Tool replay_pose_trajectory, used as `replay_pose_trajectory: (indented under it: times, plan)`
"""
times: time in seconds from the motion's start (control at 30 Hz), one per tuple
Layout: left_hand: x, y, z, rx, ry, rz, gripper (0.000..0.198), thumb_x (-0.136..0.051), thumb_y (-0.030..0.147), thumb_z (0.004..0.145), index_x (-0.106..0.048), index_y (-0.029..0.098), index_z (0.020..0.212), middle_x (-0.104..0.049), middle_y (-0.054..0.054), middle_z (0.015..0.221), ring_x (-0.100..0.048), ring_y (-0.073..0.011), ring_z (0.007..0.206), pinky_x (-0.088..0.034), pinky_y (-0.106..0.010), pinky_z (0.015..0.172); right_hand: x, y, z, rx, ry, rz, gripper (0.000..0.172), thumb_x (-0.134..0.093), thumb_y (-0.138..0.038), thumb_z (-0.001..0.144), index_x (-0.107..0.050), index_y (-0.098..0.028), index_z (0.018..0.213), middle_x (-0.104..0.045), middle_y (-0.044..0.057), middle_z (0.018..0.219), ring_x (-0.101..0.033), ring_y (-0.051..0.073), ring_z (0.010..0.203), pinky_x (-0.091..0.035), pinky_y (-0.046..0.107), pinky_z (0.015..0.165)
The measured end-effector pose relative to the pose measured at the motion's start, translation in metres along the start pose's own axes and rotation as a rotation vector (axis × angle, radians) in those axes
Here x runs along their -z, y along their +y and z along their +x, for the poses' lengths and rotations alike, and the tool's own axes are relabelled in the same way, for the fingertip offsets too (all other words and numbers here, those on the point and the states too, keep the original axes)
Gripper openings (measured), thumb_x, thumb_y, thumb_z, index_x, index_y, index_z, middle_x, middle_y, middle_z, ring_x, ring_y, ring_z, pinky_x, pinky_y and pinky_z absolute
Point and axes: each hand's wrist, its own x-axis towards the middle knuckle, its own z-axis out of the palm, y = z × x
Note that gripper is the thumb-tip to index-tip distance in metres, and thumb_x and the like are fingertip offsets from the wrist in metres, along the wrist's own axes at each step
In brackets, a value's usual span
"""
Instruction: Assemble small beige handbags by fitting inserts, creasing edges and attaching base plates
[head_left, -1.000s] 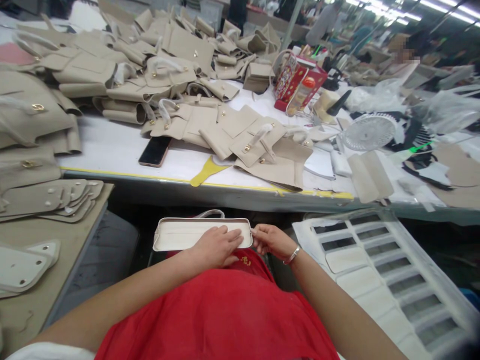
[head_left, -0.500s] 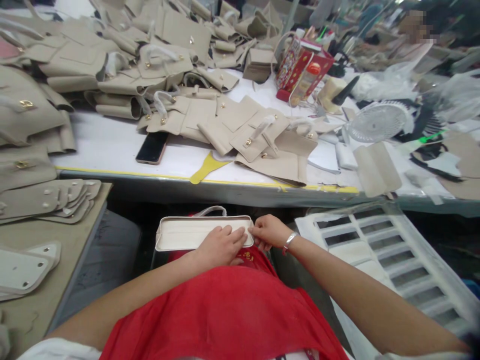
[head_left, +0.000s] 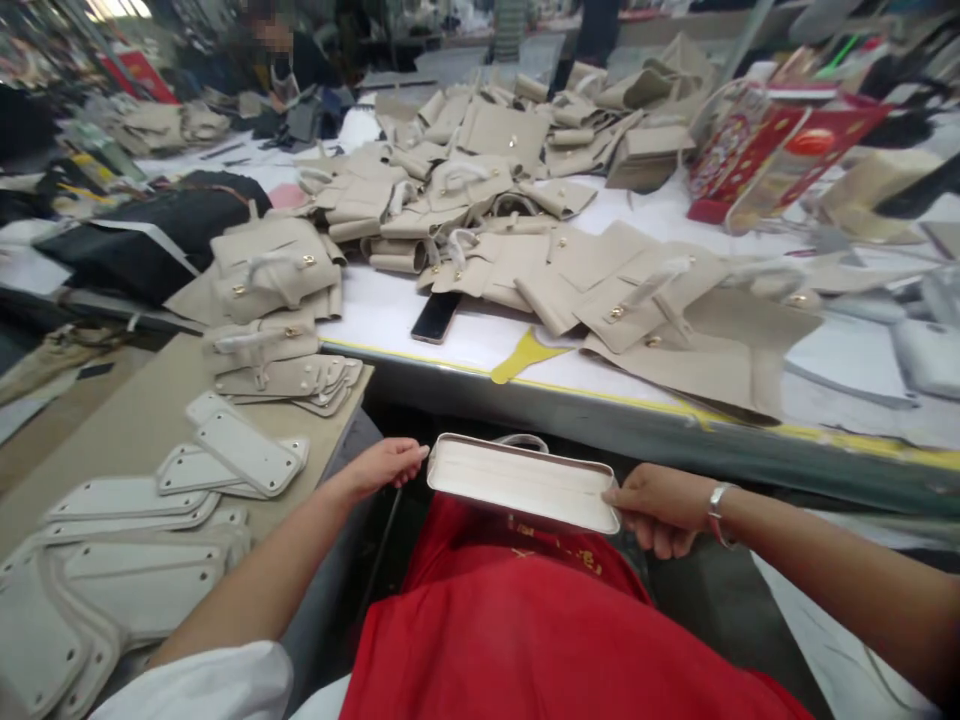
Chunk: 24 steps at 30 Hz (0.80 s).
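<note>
A beige handbag (head_left: 517, 482) lies over my lap, its pale rectangular face with a raised rim turned up toward me. Part of a wrapped handle (head_left: 525, 440) shows behind its far edge. My left hand (head_left: 386, 466) pinches at the bag's left corner, thumb and fingers pressed together. At the other end my right hand (head_left: 660, 508), with a silver bangle on the wrist, grips the right edge, thumb over the rim. The bag's sides and lower part are hidden. Beneath it is a red apron (head_left: 540, 620).
On the white table (head_left: 367, 310) lie several beige bag pieces (head_left: 480, 200), a phone (head_left: 436, 317) and a yellow scraper (head_left: 525, 355). Flat pale panels (head_left: 135, 510) are stacked on a board at left. A red box (head_left: 772, 150) stands at right. Another person (head_left: 300, 60) is at the far left.
My left hand has moved from the bag's pale face to its left corner. My right hand remains at the right end. The camera view has swung left, bringing more panels into sight.
</note>
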Motion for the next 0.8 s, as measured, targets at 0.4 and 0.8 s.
replay_pose_trajectory:
  times: [0.4,0.8]
  plan:
    - [-0.005,0.016,0.023,0.154,-0.255,0.135,0.048,-0.052,0.063,0.07,-0.045,0.016,0.064,-0.043,0.005,0.051,-0.035,-0.0056,0.042,-0.025,-0.018,0.039,0.007,0.02,0.015,0.14,-0.075,0.234,0.041,-0.054,-0.051,0.077,-0.051,-0.014,0.06,-0.054,-0.003,0.043,-0.043,0.004,0.029,-0.033,0.014,0.029]
    - [-0.015,0.019,0.019,0.062,-0.235,0.273,0.054,-0.043,0.071,0.068,-0.043,0.017,0.069,-0.039,0.006,0.055,-0.036,-0.0077,0.048,-0.027,-0.019,0.043,0.002,0.038,0.009,0.252,-0.084,0.248,0.046,-0.053,-0.058,0.076,-0.056,-0.013,0.066,-0.058,-0.001,0.051,-0.05,0.007,0.037,-0.041,0.018,0.036]
